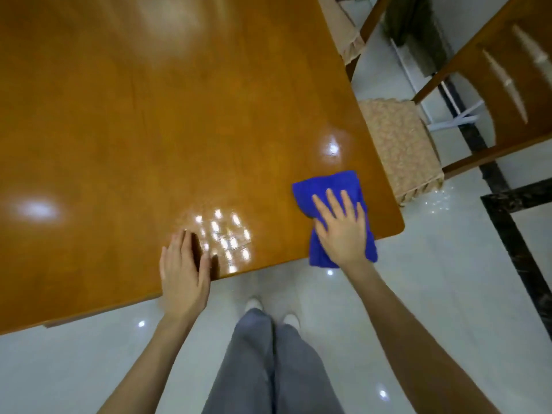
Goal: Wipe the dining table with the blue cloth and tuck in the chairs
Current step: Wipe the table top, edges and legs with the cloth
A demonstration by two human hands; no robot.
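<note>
A glossy orange-brown wooden dining table (pixel 149 130) fills the upper left of the head view. The blue cloth (pixel 325 186) lies folded near the table's near right corner, hanging slightly over the near edge. My right hand (pixel 342 228) presses flat on the cloth with fingers spread. My left hand (pixel 183 270) rests on the table's near edge, fingers together and flat on the wood, holding nothing. A wooden chair (pixel 504 85) with a beige patterned seat cushion (pixel 400 144) stands pulled out at the table's right side.
A second chair (pixel 348 34) with a beige cushion sits further back along the right side. The floor (pixel 433 279) is shiny white tile with a dark border strip (pixel 507 234). My grey trousers (pixel 268 369) and light shoes show below the table edge.
</note>
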